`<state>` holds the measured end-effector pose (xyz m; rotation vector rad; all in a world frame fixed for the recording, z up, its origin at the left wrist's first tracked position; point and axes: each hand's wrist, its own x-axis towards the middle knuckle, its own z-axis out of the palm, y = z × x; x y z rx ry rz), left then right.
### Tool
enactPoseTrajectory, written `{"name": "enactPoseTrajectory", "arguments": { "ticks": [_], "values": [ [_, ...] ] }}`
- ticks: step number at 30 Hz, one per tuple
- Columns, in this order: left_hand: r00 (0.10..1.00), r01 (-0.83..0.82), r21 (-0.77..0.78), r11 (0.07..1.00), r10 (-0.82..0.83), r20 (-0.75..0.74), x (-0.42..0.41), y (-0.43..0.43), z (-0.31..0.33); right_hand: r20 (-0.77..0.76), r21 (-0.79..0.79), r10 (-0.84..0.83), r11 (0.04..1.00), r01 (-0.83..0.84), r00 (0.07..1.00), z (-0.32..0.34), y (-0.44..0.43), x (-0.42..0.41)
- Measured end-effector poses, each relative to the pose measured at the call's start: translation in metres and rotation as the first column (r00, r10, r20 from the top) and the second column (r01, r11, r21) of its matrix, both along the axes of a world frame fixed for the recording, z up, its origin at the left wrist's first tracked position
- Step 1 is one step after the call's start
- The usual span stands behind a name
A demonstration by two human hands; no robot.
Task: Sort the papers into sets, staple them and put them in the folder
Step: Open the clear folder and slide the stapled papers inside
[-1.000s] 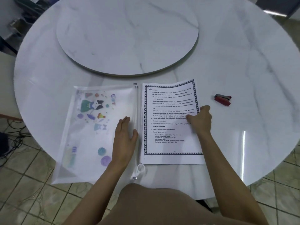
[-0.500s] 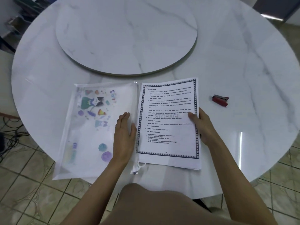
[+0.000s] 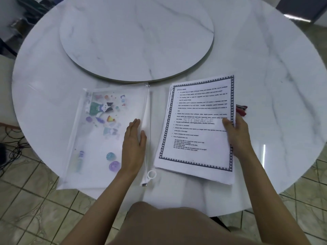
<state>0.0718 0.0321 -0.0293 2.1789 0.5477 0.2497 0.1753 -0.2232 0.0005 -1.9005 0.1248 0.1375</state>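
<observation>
Papers [image 3: 196, 124] by the bench's [image 3: 265, 76] front edge, gripped at their right margin by the right hand [image 3: 237, 137], are best lifted level and squared while the left hand's [image 3: 133, 144] flat, open fingers [image 3: 134, 123] steady the folder [image 3: 106, 138].

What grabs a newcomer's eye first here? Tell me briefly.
The stack of printed papers with a dark patterned border, right of centre on the marble table, held at its right edge by the right hand. Left of it lies the translucent folder with colourful cartoon prints, the left hand flat on it. A red stapler peeks out behind the papers' right edge.
</observation>
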Motion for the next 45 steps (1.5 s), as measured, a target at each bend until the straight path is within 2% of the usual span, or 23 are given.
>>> {"name": "enactPoseTrajectory", "arguments": {
  "ticks": [4,8,12,19,26,32,45],
  "values": [
    [1.0,-0.005,0.013,1.0,0.005,-0.003,0.005,-0.002,0.0,0.028,0.117,-0.151,0.982,0.147,0.988,0.006,-0.002,0.006],
    [1.0,-0.01,0.037,0.999,0.011,-0.003,0.008,-0.007,0.001,0.017,0.235,-0.329,0.919,0.316,0.944,0.009,0.005,0.009],
    [1.0,-0.011,0.065,0.998,0.01,0.006,0.011,-0.014,0.003,0.025,0.283,-0.411,0.877,0.388,0.911,0.01,0.014,0.006],
    [0.999,-0.031,0.063,0.998,0.029,0.041,0.014,-0.022,0.008,-0.004,0.259,-0.364,0.899,0.353,0.931,-0.001,0.021,-0.001],
    [0.994,-0.059,0.046,0.997,0.055,0.095,0.017,-0.03,0.01,0.003,0.173,-0.403,0.902,0.396,0.915,-0.01,0.01,-0.003],
    [0.997,-0.04,0.054,0.998,0.036,0.068,0.018,-0.036,0.011,0.01,0.168,-0.427,0.892,0.42,0.904,-0.01,0.007,-0.004],
    [0.998,0.052,0.075,0.996,-0.053,0.02,0.029,-0.052,0.014,0.011,0.203,-0.178,0.964,0.172,0.984,0.0,0.035,-0.029]
  ]
}}
